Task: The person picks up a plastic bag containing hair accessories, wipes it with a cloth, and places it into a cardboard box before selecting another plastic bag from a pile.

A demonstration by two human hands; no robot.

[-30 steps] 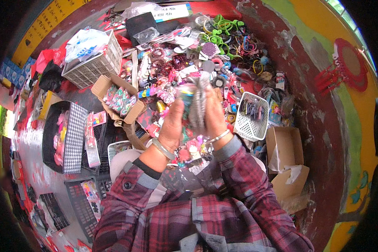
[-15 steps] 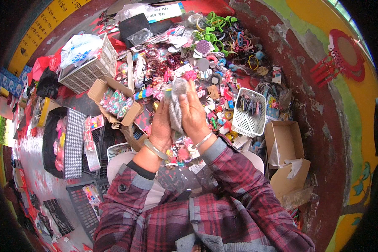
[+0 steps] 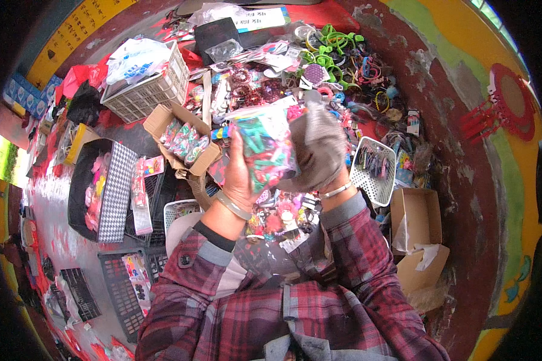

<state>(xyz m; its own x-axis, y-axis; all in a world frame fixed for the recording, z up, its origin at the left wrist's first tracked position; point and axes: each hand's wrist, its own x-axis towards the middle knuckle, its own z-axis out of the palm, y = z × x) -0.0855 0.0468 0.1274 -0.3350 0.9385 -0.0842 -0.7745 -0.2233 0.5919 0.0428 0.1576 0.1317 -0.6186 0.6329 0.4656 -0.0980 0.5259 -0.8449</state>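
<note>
My left hand point(image 3: 238, 183) is closed on a clear plastic bag point(image 3: 262, 147) packed with small green and red pieces, its thumb along the near side. Against the bag's right side is a grey cloth point(image 3: 322, 150), blurred by motion. It wraps my right hand point(image 3: 341, 182), whose fingers are mostly covered by the cloth. Beneath both hands lies a heap of small colourful hair accessories point(image 3: 277, 216). Left of the bag stands a cardboard box point(image 3: 203, 159) holding several similar filled packets point(image 3: 183, 141).
A white perforated basket point(image 3: 384, 192) with hair clips stands to the right, an open cardboard box point(image 3: 415, 216) nearer. Green headbands point(image 3: 337, 42) pile up at the back. Leftward are a beige crate point(image 3: 144, 99), a houndstooth-patterned bin point(image 3: 114, 192) and a black plastic basket point(image 3: 117, 289).
My hands, pressed together around the grey cloth before, have moved apart. The filled bag now faces up in my left hand, and the cloth has shifted right with my right hand.
</note>
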